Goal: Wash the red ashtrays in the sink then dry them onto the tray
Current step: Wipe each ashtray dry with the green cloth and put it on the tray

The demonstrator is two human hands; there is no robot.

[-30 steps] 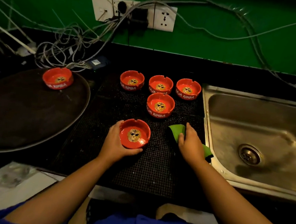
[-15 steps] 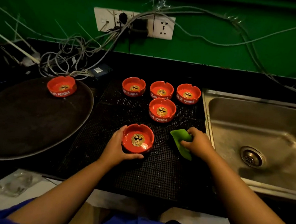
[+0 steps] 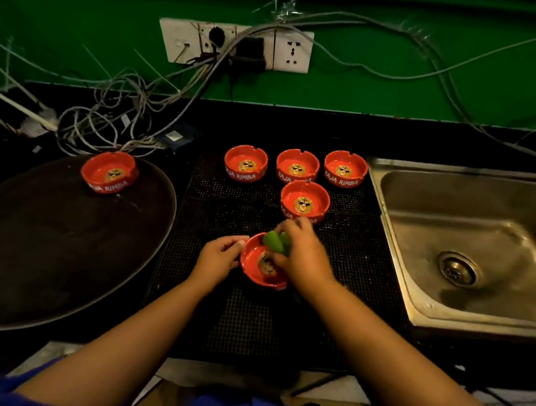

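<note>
My left hand [image 3: 219, 257] grips the left rim of a red ashtray [image 3: 258, 272] on the black mesh mat [image 3: 242, 315]. My right hand [image 3: 301, 255] holds a green cloth [image 3: 274, 241] and presses it into that ashtray's bowl, covering its right side. Several more red ashtrays stand on the mat behind: one close behind [image 3: 304, 203] and three in a row [image 3: 246, 163], [image 3: 297, 169], [image 3: 344, 169]. One ashtray [image 3: 110, 171] sits at the far edge of the round dark tray [image 3: 43, 246] on the left. The steel sink [image 3: 472, 242] is at the right.
A tangle of cables [image 3: 104, 121] lies on the counter behind the tray, running up to a wall socket panel [image 3: 236, 46] on the green wall. The sink drain [image 3: 456, 270] is uncovered. A pale counter edge [image 3: 49, 355] shows below the tray.
My right hand picked the green cloth up from the mat by the sink and brought it left into the ashtray. My left hand kept its hold on the ashtray.
</note>
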